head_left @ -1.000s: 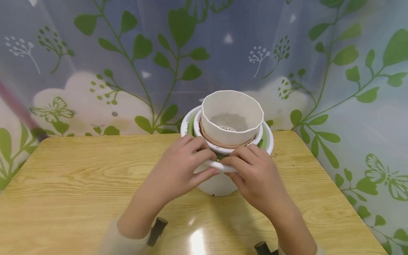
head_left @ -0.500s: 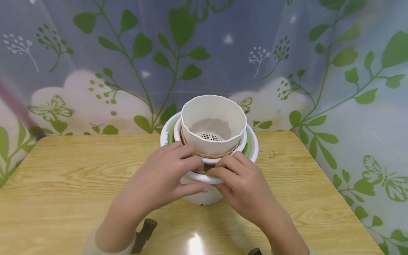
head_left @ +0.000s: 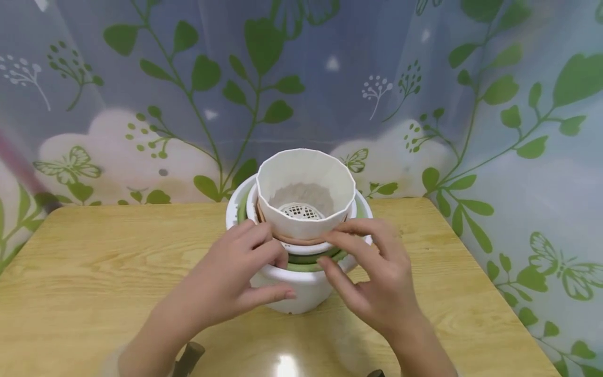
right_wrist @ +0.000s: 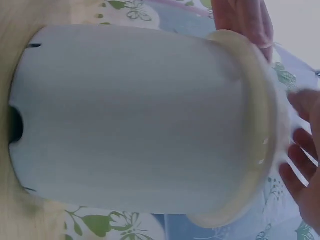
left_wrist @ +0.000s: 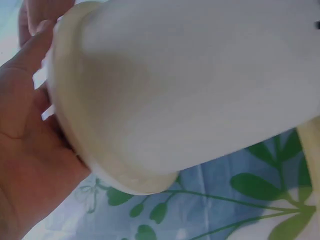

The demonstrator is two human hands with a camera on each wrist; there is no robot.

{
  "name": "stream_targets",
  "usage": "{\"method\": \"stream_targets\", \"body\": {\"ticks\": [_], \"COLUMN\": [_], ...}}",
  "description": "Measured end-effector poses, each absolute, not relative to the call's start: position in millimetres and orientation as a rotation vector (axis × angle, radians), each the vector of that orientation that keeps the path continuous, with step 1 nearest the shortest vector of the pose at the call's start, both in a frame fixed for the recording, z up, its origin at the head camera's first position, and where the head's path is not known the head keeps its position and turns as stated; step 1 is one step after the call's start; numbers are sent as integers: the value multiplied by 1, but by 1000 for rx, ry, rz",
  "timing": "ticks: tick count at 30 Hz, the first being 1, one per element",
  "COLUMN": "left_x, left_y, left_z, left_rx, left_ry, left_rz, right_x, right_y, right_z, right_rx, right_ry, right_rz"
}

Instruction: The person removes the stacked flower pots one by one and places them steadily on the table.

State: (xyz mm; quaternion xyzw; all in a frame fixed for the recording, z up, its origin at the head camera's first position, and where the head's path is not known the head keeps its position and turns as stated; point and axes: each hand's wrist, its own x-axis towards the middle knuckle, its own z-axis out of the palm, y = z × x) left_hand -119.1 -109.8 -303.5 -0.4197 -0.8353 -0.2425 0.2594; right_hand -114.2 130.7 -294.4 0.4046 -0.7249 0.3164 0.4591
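Several flower pots stand nested in one another in the head view. Outermost is a large white pot (head_left: 301, 296) with a thick rolled rim; a green pot (head_left: 301, 267), a smaller white pot, a brown pot (head_left: 299, 241) and a cream faceted pot (head_left: 306, 167) with a grid base sit inside it. My left hand (head_left: 235, 256) grips the outer pot's rim, fingers curled over into the gap and thumb on the outside. My right hand (head_left: 377, 277) is held over the right front, fingers spread, fingertips near the inner rims. In the right wrist view its fingers are off the outer rim.
The stack stands on a wooden table (head_left: 118, 251), close to its back edge. Behind and to the right hangs a curtain (head_left: 330, 104) printed with leaves and butterflies. Dark wrist mounts show below the hands.
The stack has shifted left and nearer in the head view. My right hand has let go of the outer rim, its fingers rising and spreading toward the inner pots. My left hand stays on the rim.
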Motion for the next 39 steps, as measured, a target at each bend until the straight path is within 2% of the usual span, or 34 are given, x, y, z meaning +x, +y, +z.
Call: {"method": "stream_targets", "body": {"ticks": [12, 39], "left_x": [-123, -120], "left_y": [-115, -121], "left_z": [-308, -309], "left_rx": [-1197, -1165], "left_ry": [-2190, -2209], "left_rz": [-757, -694], "right_x": [-118, -122], "right_y": [136, 126], "right_z": [-299, -301], "right_rx": [872, 863], "right_ry": [-1862, -1831], "right_rz": [680, 747]}}
